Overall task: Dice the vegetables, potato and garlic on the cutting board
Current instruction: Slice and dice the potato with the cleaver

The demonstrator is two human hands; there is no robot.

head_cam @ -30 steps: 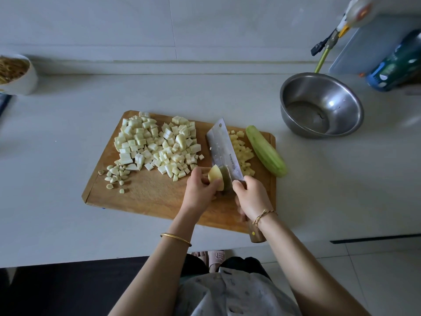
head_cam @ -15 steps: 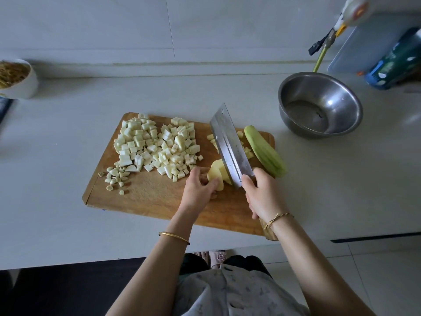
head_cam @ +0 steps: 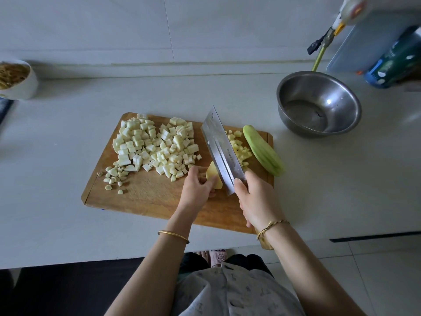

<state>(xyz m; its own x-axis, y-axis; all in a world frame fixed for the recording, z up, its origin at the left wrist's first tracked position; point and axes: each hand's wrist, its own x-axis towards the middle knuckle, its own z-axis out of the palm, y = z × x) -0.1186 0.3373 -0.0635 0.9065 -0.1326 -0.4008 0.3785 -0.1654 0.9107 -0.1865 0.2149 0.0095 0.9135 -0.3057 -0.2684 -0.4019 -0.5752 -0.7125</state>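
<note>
Your left hand pins the potato to the board, fingers curled over it. Just to its right, your right hand grips the cleaver by the handle, and the tilted blade is set at the potato's right side. Potato dice lie beyond the blade, beside a green vegetable at the board's right end. White dice fill the far left, with garlic bits nearer the left edge. A bowl sits on the bench, well apart.

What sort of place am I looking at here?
Most likely a home kitchen: a wooden cutting board on a pale countertop, a cleaver and a steel mixing bowl.
</note>
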